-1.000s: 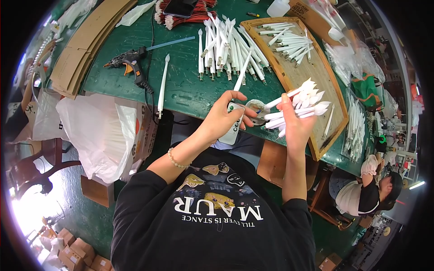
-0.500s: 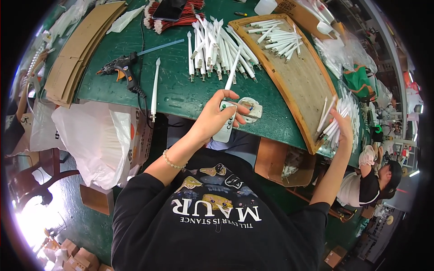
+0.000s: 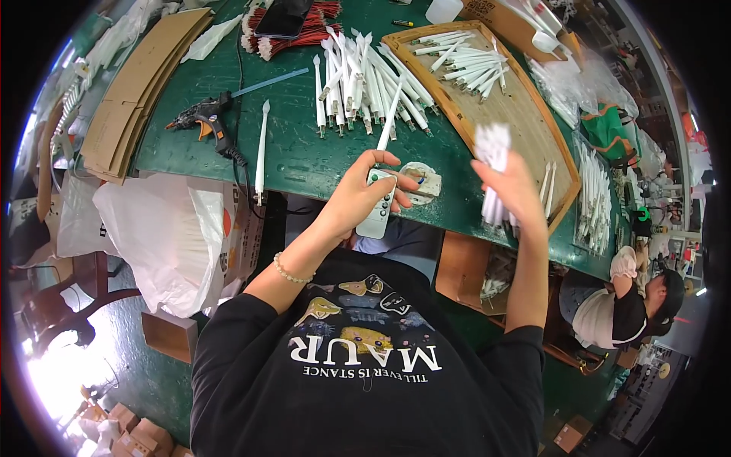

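Observation:
My left hand (image 3: 364, 189) is closed around a small white remote control (image 3: 373, 217) with several buttons, at the table's near edge. Just beyond its fingers a white taper candle with a flame-shaped tip (image 3: 391, 118) slants up from the hand; whether I grip it too cannot be told. A bundle of slim white candle sticks (image 3: 493, 148) is clasped in my right hand (image 3: 518, 190), over the table between the wooden tray and the near edge; motion blurs its upper ends. A whitish round holder (image 3: 421, 183) lies right of my left hand. Beyond it is a pile of white candles (image 3: 358, 80).
The wood-framed tray (image 3: 571, 194) carries more white sticks. Others lie in a heap (image 3: 594, 198) at the right. A glue gun (image 3: 209, 118), a single candle (image 3: 263, 148) and cardboard sheets (image 3: 137, 95) are on the left. A person (image 3: 620, 308) sits at the far right.
My right hand has lifted a bundle of white candle sticks from the tray's right end and carried it left toward my body's middle. My left hand is nearly still.

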`<state>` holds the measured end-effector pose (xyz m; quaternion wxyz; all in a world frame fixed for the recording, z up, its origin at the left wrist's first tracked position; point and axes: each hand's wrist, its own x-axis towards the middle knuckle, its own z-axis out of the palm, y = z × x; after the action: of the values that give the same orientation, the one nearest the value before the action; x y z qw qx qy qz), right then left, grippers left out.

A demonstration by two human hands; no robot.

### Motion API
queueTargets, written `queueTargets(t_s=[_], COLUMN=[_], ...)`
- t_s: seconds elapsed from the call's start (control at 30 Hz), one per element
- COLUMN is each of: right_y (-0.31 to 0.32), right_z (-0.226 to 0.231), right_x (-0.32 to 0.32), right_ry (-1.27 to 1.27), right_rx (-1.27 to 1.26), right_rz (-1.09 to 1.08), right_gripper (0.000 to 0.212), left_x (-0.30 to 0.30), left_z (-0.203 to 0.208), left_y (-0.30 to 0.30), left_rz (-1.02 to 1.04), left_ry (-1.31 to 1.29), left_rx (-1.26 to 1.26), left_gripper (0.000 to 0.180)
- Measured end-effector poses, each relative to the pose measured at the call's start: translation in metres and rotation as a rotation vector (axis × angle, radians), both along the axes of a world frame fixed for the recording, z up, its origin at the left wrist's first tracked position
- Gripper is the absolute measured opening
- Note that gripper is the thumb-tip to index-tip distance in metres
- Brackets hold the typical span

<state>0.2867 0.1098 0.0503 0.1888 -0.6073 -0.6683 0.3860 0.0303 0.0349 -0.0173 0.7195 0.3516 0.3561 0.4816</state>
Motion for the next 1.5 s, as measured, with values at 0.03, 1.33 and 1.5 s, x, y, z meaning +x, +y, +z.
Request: queueTargets(t_s=[0.03,1.33,1.5], right_y=[0.003,0.118,0.033], right_z=[-0.004,-0.011,-0.004], right_x=[-0.012,0.041,-0.014], right_ry=[-0.123,1.089,1.084], right_rx=[0.008,0.219,0.192], right_rz=[0.058,-0.383,-0.128], right_gripper=[0.025,0.039,0.038], left_x=[0.000,-0.001,-0.002], left_z=[-0.001,0.000,-0.001], left_y=[0.000,0.002,-0.001], left_rz=[-0.001,-0.031,-0.014], left_ry=[0.004,0.010,0.015], left_rx=[-0.001,0.016,0.014], left_gripper=[0.027,0.029,0.028])
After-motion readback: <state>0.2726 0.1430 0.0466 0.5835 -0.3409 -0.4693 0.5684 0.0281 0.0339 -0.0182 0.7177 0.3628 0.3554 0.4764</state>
